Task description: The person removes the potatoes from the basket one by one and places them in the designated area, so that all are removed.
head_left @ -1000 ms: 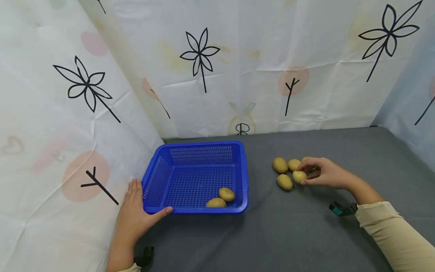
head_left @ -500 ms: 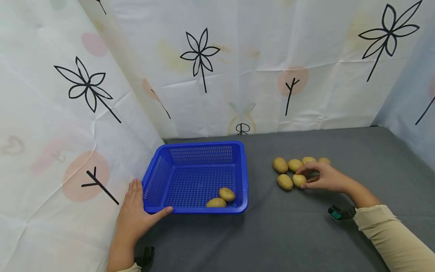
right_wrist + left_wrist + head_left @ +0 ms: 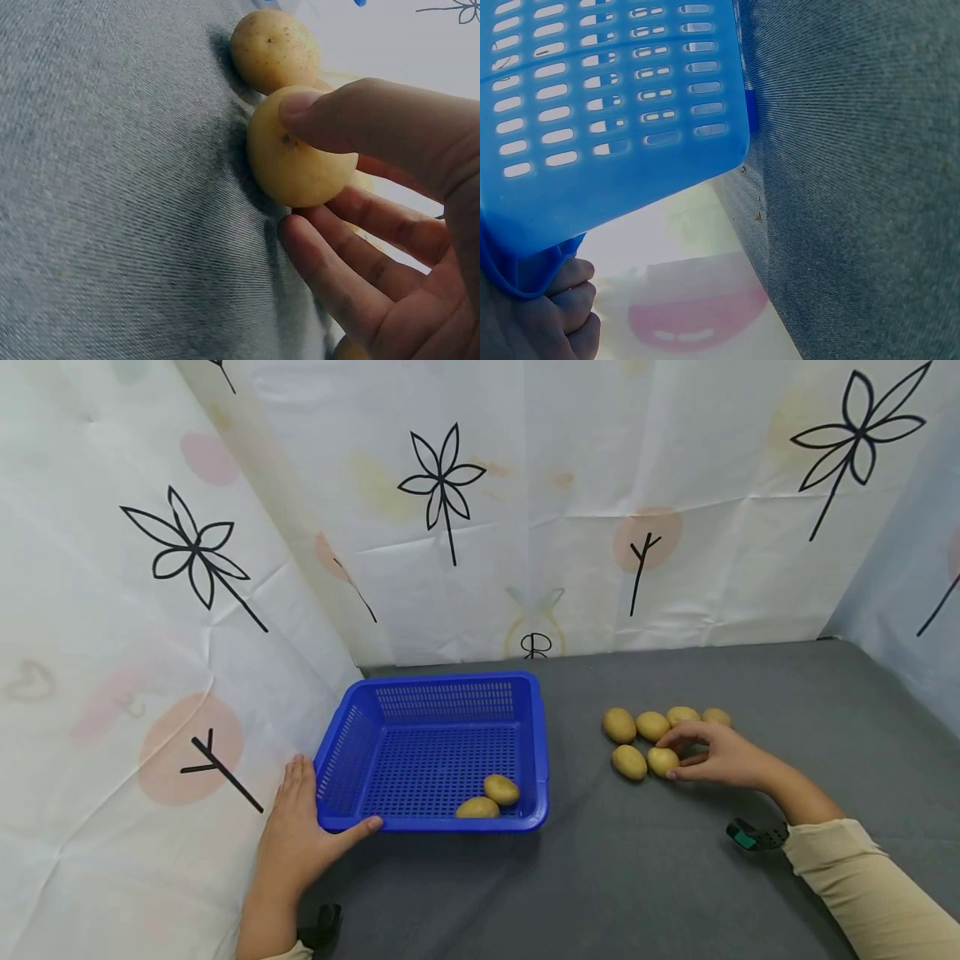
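Observation:
My right hand (image 3: 716,757) pinches a potato (image 3: 663,762) at the front of a small group on the grey cloth. In the right wrist view, the thumb presses on this potato (image 3: 300,172) and the fingers come round from the other side, while it sits right at the cloth. Another potato (image 3: 628,762) lies just left of it. My left hand (image 3: 294,835) rests on the near left corner of a blue plastic basket (image 3: 543,752), fingers straight along the side and thumb on the front rim. Inside the basket are two potatoes, one (image 3: 501,789) behind the other (image 3: 477,807).
Behind the held potato, several more potatoes (image 3: 652,725) form a row on the grey cloth (image 3: 600,877). A printed white curtain (image 3: 585,568) closes off the back and the left side, close against the basket's left edge.
My right hand has drawn slightly back from the rear row, uncovering the potatoes behind it, and keeps its fingers on the front potato. The left hand and basket stay put.

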### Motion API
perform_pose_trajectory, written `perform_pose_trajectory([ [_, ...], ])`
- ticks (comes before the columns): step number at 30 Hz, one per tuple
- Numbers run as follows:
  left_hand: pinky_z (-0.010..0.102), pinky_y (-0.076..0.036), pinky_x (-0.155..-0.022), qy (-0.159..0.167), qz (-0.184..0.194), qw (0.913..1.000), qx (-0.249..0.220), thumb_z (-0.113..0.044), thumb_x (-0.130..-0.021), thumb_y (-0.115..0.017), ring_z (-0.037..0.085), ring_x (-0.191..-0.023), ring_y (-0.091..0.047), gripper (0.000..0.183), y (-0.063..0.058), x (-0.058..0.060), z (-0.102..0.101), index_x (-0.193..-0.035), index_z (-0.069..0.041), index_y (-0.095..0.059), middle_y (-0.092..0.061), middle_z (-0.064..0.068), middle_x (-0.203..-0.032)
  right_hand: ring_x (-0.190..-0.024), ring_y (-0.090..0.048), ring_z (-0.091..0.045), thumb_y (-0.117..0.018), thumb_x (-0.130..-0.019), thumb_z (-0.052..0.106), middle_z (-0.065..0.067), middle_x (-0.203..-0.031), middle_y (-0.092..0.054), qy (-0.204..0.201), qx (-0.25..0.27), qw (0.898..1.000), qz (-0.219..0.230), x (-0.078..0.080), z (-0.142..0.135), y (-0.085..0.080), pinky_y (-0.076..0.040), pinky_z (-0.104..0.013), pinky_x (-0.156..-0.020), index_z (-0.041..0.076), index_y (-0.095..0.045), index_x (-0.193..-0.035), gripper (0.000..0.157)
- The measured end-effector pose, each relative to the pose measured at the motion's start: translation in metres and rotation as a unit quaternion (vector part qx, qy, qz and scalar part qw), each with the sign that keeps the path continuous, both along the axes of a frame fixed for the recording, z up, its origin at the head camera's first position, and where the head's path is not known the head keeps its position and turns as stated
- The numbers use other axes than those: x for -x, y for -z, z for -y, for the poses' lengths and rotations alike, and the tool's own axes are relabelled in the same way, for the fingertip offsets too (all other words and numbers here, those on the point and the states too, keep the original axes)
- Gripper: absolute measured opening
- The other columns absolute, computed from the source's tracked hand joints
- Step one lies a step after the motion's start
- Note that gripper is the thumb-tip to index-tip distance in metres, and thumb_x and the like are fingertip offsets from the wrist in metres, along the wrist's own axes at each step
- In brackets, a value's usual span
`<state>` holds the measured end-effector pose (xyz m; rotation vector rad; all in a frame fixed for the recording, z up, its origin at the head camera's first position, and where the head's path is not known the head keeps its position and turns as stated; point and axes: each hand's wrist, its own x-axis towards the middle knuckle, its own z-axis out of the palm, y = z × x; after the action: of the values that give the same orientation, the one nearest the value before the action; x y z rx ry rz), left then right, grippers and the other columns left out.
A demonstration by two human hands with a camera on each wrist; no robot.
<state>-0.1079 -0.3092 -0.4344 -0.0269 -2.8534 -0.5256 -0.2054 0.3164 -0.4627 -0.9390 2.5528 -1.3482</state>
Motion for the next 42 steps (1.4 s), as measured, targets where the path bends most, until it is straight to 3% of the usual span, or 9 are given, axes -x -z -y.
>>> perform_pose_trajectory([
  [8,0.058,-0.009,-0.135,0.0,0.0,1.0,-0.003,-0.076,-0.076,-0.08,0.05,-0.164,-0.01,0.143,0.001,0.0,0.0,-0.166,0.01,-0.01,-0.012,0.034,-0.173,-0.101,-0.072,-0.006,-0.081,-0.09,-0.001,-0.019,-0.114,-0.072,-0.004,0.0,1.0,-0.015,0.004,-0.001,-0.01,-0.065,-0.026,-0.08,-0.004,-0.07,-0.123,0.034],
  [14,0.058,-0.009,-0.135,-0.003,0.004,1.0,-0.001,-0.077,-0.076,-0.079,0.05,-0.164,-0.01,0.144,0.0,0.0,0.0,-0.166,0.01,-0.008,-0.011,0.034,-0.174,-0.104,-0.069,-0.004,-0.082,-0.091,0.002,-0.014,-0.116,-0.071,0.013,-0.023,0.999,-0.046,0.007,0.012,-0.031,-0.065,-0.031,-0.083,0.002,-0.072,-0.123,0.033],
  [18,0.06,-0.009,-0.135,-0.005,0.009,0.9999,-0.003,-0.078,-0.076,-0.079,0.049,-0.164,-0.008,0.144,-0.001,-0.001,-0.001,-0.166,0.009,-0.007,-0.009,0.033,-0.174,-0.105,-0.069,-0.008,-0.081,-0.092,0.004,-0.015,-0.118,-0.07,0.004,-0.029,0.998,-0.055,0.012,0.028,-0.047,-0.066,-0.037,-0.086,0.004,-0.072,-0.123,0.032],
  [22,0.06,-0.009,-0.135,-0.004,0.01,0.9999,-0.004,-0.078,-0.076,-0.079,0.049,-0.164,-0.008,0.144,0.0,-0.001,0.001,-0.167,0.008,-0.006,-0.009,0.033,-0.175,-0.106,-0.069,-0.015,-0.081,-0.094,0.007,-0.012,-0.117,-0.071,-0.024,-0.026,0.998,-0.055,0.022,0.05,-0.061,-0.065,-0.043,-0.091,0.008,-0.073,-0.123,0.03],
  [30,0.063,-0.013,-0.133,-0.005,0.01,0.9999,-0.007,-0.077,-0.076,-0.08,0.049,-0.164,-0.009,0.144,0.001,-0.002,0.0,-0.167,0.008,-0.008,-0.009,0.032,-0.175,-0.115,-0.067,-0.013,-0.083,-0.094,0.016,0.001,-0.124,-0.071,-0.093,-0.022,0.995,-0.031,0.04,0.108,-0.08,-0.06,-0.055,-0.1,0.018,-0.073,-0.123,0.03],
  [38,0.064,-0.014,-0.133,-0.007,0.011,0.9998,-0.012,-0.078,-0.076,-0.08,0.048,-0.165,-0.008,0.145,0.002,-0.001,0.001,-0.167,0.007,-0.007,-0.008,0.031,-0.175,-0.117,-0.067,-0.025,-0.083,-0.094,0.023,-0.002,-0.127,-0.071,-0.191,-0.049,0.98,-0.04,0.05,0.167,-0.083,-0.058,-0.045,-0.102,0.015,-0.074,-0.125,0.033],
  [42,0.065,-0.014,-0.132,-0.01,0.012,0.9998,-0.01,-0.078,-0.075,-0.08,0.047,-0.165,-0.007,0.145,0.003,-0.001,0.002,-0.167,0.006,-0.007,-0.007,0.029,-0.176,-0.114,-0.066,-0.019,-0.084,-0.093,0.021,0.001,-0.123,-0.071,-0.224,-0.086,0.969,-0.057,0.049,0.189,-0.087,-0.058,-0.045,-0.101,0.016,-0.075,-0.124,0.032],
])
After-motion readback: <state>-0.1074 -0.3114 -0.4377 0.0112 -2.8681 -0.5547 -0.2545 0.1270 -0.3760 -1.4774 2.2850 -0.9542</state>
